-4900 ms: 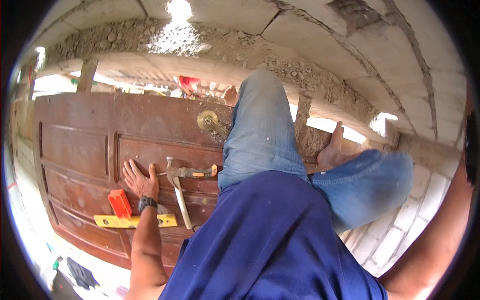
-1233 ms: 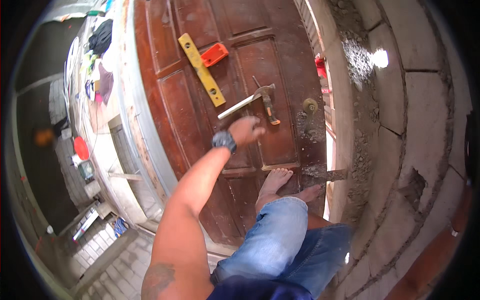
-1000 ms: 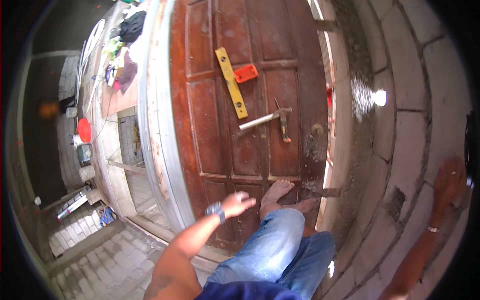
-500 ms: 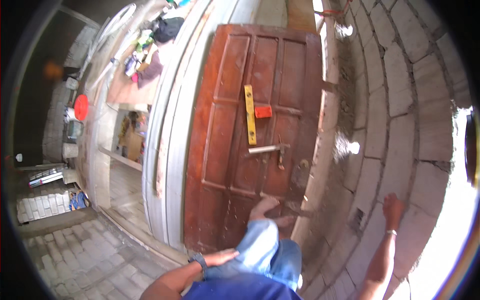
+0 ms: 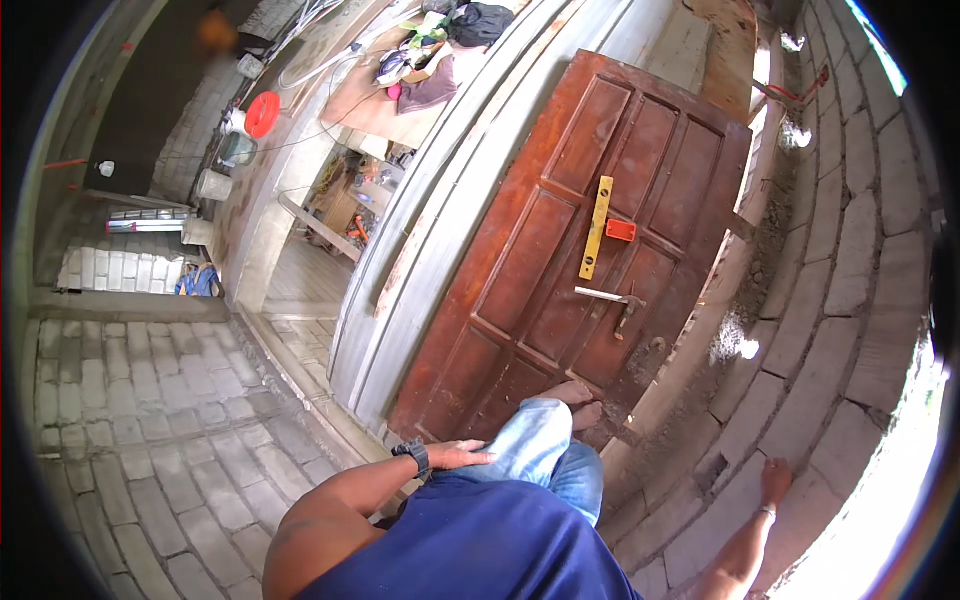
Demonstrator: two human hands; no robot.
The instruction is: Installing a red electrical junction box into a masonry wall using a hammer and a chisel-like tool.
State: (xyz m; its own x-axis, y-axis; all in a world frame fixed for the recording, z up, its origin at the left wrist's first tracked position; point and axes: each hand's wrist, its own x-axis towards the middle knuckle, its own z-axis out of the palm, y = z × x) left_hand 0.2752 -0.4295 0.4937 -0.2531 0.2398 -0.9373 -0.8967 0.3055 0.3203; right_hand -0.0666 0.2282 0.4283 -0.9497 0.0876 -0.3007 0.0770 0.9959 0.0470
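Note:
My left hand (image 5: pixel 460 455), below a dark wristwatch, lies with its fingers stretched out on my jeans (image 5: pixel 530 440) at the thigh. My right hand (image 5: pixel 776 482) is curled into a fist beside the block wall (image 5: pixel 800 390); nothing shows in it, and I cannot tell whether it touches the blocks. Under my bare feet (image 5: pixel 578 400) lies a reddish-brown panelled wooden door (image 5: pixel 510 270). On it rest a yellow spirit level (image 5: pixel 597 228), a small orange-red box-shaped thing (image 5: pixel 620 231) and a hammer (image 5: pixel 598 293) with a pale handle. Neither hand is near these tools.
Long pale metal-like beams (image 5: pixel 440 210) run along the door's left side. Past them, clothes and bags lie on a board (image 5: pixel 400 118). A block-paved floor (image 5: pixel 150 440) stretches lower left. A red round lid-like thing (image 5: pixel 262 115) and a white bucket (image 5: pixel 213 186) stand at far left.
My view has swung, so the door and its tools now appear farther right and tilted. The left hand stays on my thigh; the right stays closed by the wall, lower in the picture.

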